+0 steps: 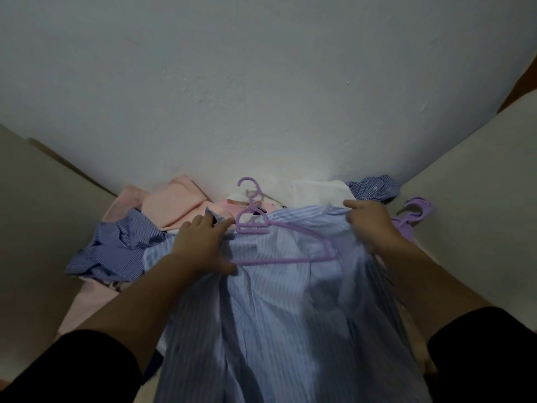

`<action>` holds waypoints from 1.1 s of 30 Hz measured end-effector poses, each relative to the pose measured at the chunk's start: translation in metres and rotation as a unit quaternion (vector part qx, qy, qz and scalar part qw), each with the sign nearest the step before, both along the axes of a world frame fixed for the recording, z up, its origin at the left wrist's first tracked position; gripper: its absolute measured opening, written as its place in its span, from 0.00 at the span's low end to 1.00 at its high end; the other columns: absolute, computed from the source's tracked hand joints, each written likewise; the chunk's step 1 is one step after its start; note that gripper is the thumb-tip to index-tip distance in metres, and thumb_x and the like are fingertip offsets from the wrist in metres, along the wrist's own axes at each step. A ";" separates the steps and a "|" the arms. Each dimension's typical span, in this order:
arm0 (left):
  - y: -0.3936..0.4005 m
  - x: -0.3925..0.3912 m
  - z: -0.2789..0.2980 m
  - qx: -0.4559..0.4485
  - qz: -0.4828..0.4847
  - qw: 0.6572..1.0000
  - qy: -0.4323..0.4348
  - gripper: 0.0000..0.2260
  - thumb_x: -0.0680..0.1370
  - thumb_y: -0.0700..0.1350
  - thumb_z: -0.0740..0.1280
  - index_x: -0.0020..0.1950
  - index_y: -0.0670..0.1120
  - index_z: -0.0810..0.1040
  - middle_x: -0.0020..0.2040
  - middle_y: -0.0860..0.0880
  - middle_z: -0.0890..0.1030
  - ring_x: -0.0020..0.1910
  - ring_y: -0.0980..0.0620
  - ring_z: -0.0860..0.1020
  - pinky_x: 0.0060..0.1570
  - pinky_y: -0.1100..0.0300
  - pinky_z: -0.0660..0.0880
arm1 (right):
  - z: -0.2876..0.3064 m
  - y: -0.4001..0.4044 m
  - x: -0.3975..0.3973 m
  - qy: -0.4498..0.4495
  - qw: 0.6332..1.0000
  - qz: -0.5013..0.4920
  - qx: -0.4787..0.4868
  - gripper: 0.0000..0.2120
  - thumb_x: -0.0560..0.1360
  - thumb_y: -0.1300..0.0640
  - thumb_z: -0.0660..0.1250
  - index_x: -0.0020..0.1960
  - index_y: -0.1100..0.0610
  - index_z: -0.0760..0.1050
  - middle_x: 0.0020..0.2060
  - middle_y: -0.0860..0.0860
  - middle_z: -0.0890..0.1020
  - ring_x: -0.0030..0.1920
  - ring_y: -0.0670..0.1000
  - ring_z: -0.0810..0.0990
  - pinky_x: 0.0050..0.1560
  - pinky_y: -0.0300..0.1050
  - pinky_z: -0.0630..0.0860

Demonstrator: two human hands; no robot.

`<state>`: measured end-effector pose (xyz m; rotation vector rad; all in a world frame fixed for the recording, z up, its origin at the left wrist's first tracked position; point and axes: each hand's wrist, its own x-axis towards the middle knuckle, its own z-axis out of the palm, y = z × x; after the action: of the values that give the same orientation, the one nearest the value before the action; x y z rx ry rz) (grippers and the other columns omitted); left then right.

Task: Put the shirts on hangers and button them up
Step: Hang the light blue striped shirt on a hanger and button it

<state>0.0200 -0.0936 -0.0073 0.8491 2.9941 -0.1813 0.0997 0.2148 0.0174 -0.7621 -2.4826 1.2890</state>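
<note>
— So where is the shirt [279, 301] lying right now?

— It is lying spread out in front of the person, with a purple hanger [283, 242] resting on top near the collar. The left hand [200, 245] is pinching the fabric at one shoulder, fingers curled into the cloth beside the hanger's neck. The right hand [369, 225] is gripping the other shoulder edge, fingers closed on it.

— How is it going to handle?

— Limp and light, I am guessing; thin cotton that is sagging wherever nobody is holding it. The hanger looks stiff but slim plastic.

— Best hold?

— Probably the shoulder seams, easing each over a hanger arm.

— Anything else around?

— More shirts [116, 245] are lying heaped behind, and spare hangers [412, 216] are sitting to the right.
</note>
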 end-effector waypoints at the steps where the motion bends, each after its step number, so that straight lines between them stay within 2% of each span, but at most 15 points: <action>1: 0.005 0.000 -0.002 0.018 0.027 0.999 -0.014 0.51 0.60 0.73 0.69 0.77 0.56 0.53 0.71 0.43 0.64 0.68 0.43 0.64 0.64 0.50 0.64 | -0.001 -0.013 0.002 0.003 0.999 0.001 -0.039 0.18 0.75 0.67 0.58 0.64 0.63 0.74 0.48 0.52 0.76 0.37 0.42 0.71 0.37 0.32 0.68; 3: 0.015 0.001 -0.006 0.060 0.063 0.996 -0.033 0.52 0.60 0.73 0.69 0.77 0.56 0.52 0.71 0.41 0.64 0.67 0.41 0.65 0.63 0.49 0.66 | -0.018 -0.048 0.009 -0.009 0.995 0.004 -0.095 0.15 0.76 0.65 0.58 0.60 0.61 0.76 0.41 0.51 0.76 0.33 0.42 0.70 0.30 0.31 0.70; 6: 0.026 0.008 -0.015 0.089 0.086 0.992 -0.027 0.50 0.62 0.70 0.71 0.77 0.54 0.52 0.68 0.42 0.67 0.66 0.42 0.65 0.63 0.50 0.64 | -0.058 -0.099 0.028 0.013 0.973 0.001 -0.232 0.15 0.77 0.66 0.57 0.59 0.55 0.74 0.33 0.52 0.76 0.29 0.48 0.73 0.26 0.39 0.71; 9: 0.028 0.028 -0.033 0.147 0.106 0.983 -0.013 0.44 0.67 0.60 0.73 0.77 0.51 0.55 0.66 0.39 0.67 0.69 0.39 0.62 0.66 0.48 0.62 | -0.094 -0.112 0.044 0.017 0.981 -0.008 -0.194 0.14 0.74 0.71 0.59 0.58 0.64 0.71 0.36 0.54 0.76 0.33 0.51 0.74 0.31 0.36 0.72; 12: 0.028 0.057 -0.062 0.288 0.118 0.949 0.050 0.35 0.67 0.45 0.76 0.72 0.48 0.69 0.66 0.34 0.69 0.65 0.33 0.68 0.59 0.42 0.69 | -0.108 -0.103 0.056 -0.019 0.992 -0.057 -0.114 0.23 0.71 0.69 0.66 0.65 0.64 0.69 0.52 0.57 0.73 0.49 0.54 0.74 0.47 0.37 0.70; 13: 0.029 0.066 -0.072 0.336 0.123 0.931 0.073 0.31 0.69 0.40 0.74 0.70 0.47 0.72 0.67 0.33 0.69 0.64 0.32 0.69 0.59 0.41 0.70 | -0.107 -0.101 0.060 -0.027 0.990 -0.063 -0.122 0.24 0.71 0.69 0.66 0.67 0.64 0.68 0.52 0.58 0.72 0.49 0.54 0.74 0.47 0.35 0.69; 14: 0.031 0.076 -0.077 0.387 0.133 0.910 0.071 0.27 0.71 0.36 0.72 0.70 0.45 0.73 0.69 0.34 0.70 0.65 0.34 0.70 0.61 0.44 0.70 | -0.107 -0.099 0.061 -0.030 0.989 -0.056 -0.133 0.25 0.72 0.70 0.65 0.68 0.64 0.67 0.49 0.57 0.73 0.45 0.53 0.74 0.43 0.34 0.70; 16: 0.042 0.092 -0.082 0.476 0.158 0.865 0.021 0.21 0.76 0.32 0.64 0.69 0.41 0.73 0.69 0.39 0.71 0.66 0.44 0.70 0.64 0.60 0.65 | -0.100 -0.102 0.063 -0.032 0.986 -0.030 -0.160 0.23 0.73 0.70 0.63 0.67 0.63 0.68 0.39 0.54 0.74 0.38 0.50 0.73 0.38 0.38 0.70; 18: 0.058 0.104 -0.083 0.505 0.145 0.850 0.016 0.17 0.76 0.29 0.61 0.65 0.38 0.76 0.62 0.41 0.77 0.59 0.51 0.74 0.57 0.71 0.63 | -0.093 -0.113 0.063 -0.021 0.978 0.014 -0.207 0.15 0.73 0.71 0.61 0.58 0.61 0.75 0.36 0.54 0.76 0.35 0.51 0.74 0.35 0.41 0.72; 21: 0.081 0.118 -0.080 0.530 0.150 0.830 -0.088 0.16 0.77 0.31 0.59 0.59 0.44 0.80 0.51 0.50 0.81 0.45 0.57 0.78 0.44 0.75 0.69 | -0.081 -0.135 0.061 -0.020 0.961 0.091 -0.261 0.13 0.75 0.72 0.60 0.41 0.56 0.73 0.26 0.49 0.75 0.27 0.47 0.74 0.27 0.36 0.69; 23: 0.083 0.122 -0.082 0.551 0.190 0.802 -0.130 0.13 0.80 0.36 0.60 0.57 0.47 0.80 0.47 0.51 0.81 0.42 0.55 0.79 0.36 0.73 0.69 | -0.077 -0.142 0.061 -0.017 0.955 0.121 -0.271 0.14 0.76 0.71 0.59 0.45 0.55 0.76 0.25 0.47 0.76 0.25 0.42 0.72 0.26 0.32 0.67; 25: 0.078 0.123 -0.087 0.575 0.246 0.767 -0.145 0.11 0.80 0.41 0.62 0.61 0.47 0.79 0.49 0.51 0.82 0.46 0.51 0.80 0.39 0.67 0.71 | -0.078 -0.140 0.061 -0.025 0.932 0.105 -0.347 0.16 0.77 0.71 0.57 0.54 0.55 0.77 0.34 0.55 0.77 0.27 0.45 0.72 0.26 0.34 0.68; 27: 0.072 0.122 -0.092 0.607 0.285 0.722 -0.169 0.14 0.79 0.41 0.64 0.64 0.49 0.77 0.49 0.50 0.83 0.46 0.52 0.80 0.44 0.63 0.74 | -0.081 -0.139 0.062 -0.038 0.896 0.081 -0.436 0.14 0.78 0.68 0.57 0.49 0.56 0.79 0.35 0.56 0.74 0.30 0.49 0.71 0.28 0.36 0.68; 29: 0.070 0.122 -0.094 0.641 0.299 0.681 -0.190 0.14 0.78 0.39 0.66 0.62 0.51 0.78 0.40 0.53 0.81 0.39 0.55 0.79 0.41 0.66 0.74 | -0.086 -0.138 0.062 -0.036 0.865 0.065 -0.496 0.14 0.78 0.68 0.57 0.46 0.58 0.80 0.35 0.54 0.76 0.32 0.48 0.71 0.33 0.38 0.68; 33: 0.068 0.117 -0.097 0.647 0.292 0.672 -0.212 0.18 0.77 0.37 0.67 0.64 0.52 0.76 0.31 0.53 0.71 0.32 0.55 0.72 0.38 0.61 0.73 | -0.094 -0.139 0.060 -0.030 0.844 0.057 -0.532 0.10 0.78 0.68 0.60 0.49 0.62 0.79 0.33 0.53 0.77 0.31 0.45 0.73 0.34 0.37 0.72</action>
<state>0.1371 -0.0261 -0.1038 -0.2353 2.3100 1.9568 0.1600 0.0760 -0.0765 -0.8299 -1.6706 2.7430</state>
